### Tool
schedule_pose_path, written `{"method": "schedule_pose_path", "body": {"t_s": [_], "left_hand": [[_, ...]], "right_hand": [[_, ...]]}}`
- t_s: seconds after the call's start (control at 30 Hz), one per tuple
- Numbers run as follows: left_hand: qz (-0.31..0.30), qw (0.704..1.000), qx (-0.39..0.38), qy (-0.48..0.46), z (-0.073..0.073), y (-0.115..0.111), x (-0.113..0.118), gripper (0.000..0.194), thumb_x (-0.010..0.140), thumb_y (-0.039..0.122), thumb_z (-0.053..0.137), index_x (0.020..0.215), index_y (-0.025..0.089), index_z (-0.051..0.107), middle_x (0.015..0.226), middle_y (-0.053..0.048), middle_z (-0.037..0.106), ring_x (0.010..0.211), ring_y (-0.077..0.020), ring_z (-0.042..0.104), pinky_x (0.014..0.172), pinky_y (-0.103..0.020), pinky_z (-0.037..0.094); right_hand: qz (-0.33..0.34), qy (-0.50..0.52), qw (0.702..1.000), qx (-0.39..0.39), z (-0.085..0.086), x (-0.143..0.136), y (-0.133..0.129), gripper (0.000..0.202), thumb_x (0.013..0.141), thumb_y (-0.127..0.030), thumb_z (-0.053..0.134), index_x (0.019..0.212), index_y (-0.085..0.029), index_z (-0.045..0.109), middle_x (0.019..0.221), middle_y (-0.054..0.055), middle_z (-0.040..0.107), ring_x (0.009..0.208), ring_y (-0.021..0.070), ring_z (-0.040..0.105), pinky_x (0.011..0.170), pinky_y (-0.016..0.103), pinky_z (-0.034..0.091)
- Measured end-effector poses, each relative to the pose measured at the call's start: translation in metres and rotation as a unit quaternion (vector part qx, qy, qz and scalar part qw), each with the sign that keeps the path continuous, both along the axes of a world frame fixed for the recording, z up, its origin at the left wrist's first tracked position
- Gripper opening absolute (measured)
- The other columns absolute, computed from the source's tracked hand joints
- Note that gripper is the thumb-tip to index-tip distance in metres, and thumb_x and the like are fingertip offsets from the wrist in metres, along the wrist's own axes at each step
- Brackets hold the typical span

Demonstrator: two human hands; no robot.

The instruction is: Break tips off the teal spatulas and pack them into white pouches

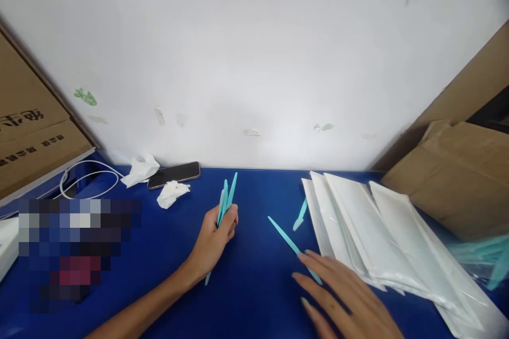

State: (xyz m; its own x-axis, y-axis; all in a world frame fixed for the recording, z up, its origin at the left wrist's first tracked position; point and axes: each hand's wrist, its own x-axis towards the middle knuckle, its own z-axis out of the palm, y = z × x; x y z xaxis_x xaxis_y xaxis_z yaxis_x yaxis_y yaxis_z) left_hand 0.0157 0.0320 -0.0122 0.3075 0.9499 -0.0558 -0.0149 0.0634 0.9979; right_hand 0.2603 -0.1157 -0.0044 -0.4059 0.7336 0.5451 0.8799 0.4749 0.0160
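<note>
My left hand [217,235] is closed around several turquoise eyebrow razors [226,201]. Their slim ends point up past the fingers, and one tip sticks out below the fist. My right hand [342,296] is spread palm down at the lower right, its fingers apart. A single turquoise eyebrow razor [284,235] lies slantwise by its fingertips, partly covered by a finger; whether they press on it I cannot tell. Farther back, another small turquoise razor [301,216] rests beside the white packets, its broader end toward me.
White flat packets [358,222] are stacked at right, with more turquoise pieces in clear plastic [481,259] beyond. A phone [175,174], crumpled tissues [173,194] and a white cable [91,161] lie back left. Cardboard boxes [469,169] flank the blue table [250,302] before a white wall.
</note>
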Motion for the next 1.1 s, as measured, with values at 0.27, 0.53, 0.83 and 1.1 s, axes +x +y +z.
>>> {"method": "schedule_pose_path", "body": {"t_s": [0.27, 0.53, 0.83, 1.1], "left_hand": [[-0.060, 0.967, -0.196, -0.149, 0.007, 0.010, -0.004, 0.018, 0.092, 0.033, 0.041, 0.094, 0.019, 0.052, 0.064, 0.008, 0.028, 0.049, -0.0090, 0.028, 0.053, -0.024, 0.037], [-0.083, 0.949, -0.251, -0.172, -0.006, 0.003, -0.007, 0.037, 0.092, 0.028, 0.064, 0.126, 0.018, 0.057, 0.094, -0.003, 0.062, 0.081, -0.0129, 0.064, 0.078, -0.027, 0.053], [-0.068, 0.942, -0.273, -0.181, -0.002, 0.004, -0.003, 0.041, 0.094, 0.035, 0.062, 0.129, 0.014, 0.061, 0.121, -0.015, 0.072, 0.109, -0.0246, 0.069, 0.100, -0.036, 0.053], [-0.081, 0.919, -0.314, -0.226, -0.005, 0.006, -0.006, 0.042, 0.096, 0.028, 0.052, 0.132, 0.008, 0.059, 0.126, -0.017, 0.070, 0.119, -0.0317, 0.064, 0.107, -0.044, 0.049]], "right_hand": [[-0.015, 0.243, 0.899, -0.363, 0.018, -0.077, 0.056, 0.033, 0.102, -0.046, 0.040, 0.122, -0.027, 0.059, 0.088, -0.001, 0.074, 0.074, 0.0146, 0.071, 0.066, 0.023, 0.053], [-0.017, 0.367, 0.765, -0.529, -0.015, -0.091, 0.092, 0.051, 0.094, -0.065, 0.044, 0.077, -0.019, 0.059, 0.059, -0.002, 0.063, 0.036, 0.0086, 0.054, 0.035, 0.017, 0.037], [-0.009, 0.405, 0.756, -0.514, -0.015, -0.088, 0.093, 0.045, 0.097, -0.053, 0.045, 0.069, -0.019, 0.054, 0.058, -0.004, 0.061, 0.037, 0.0060, 0.052, 0.037, 0.015, 0.035], [-0.014, 0.407, 0.753, -0.517, -0.018, -0.089, 0.092, 0.048, 0.097, -0.055, 0.045, 0.067, -0.019, 0.054, 0.057, -0.004, 0.059, 0.036, 0.0053, 0.051, 0.037, 0.015, 0.034]]}}
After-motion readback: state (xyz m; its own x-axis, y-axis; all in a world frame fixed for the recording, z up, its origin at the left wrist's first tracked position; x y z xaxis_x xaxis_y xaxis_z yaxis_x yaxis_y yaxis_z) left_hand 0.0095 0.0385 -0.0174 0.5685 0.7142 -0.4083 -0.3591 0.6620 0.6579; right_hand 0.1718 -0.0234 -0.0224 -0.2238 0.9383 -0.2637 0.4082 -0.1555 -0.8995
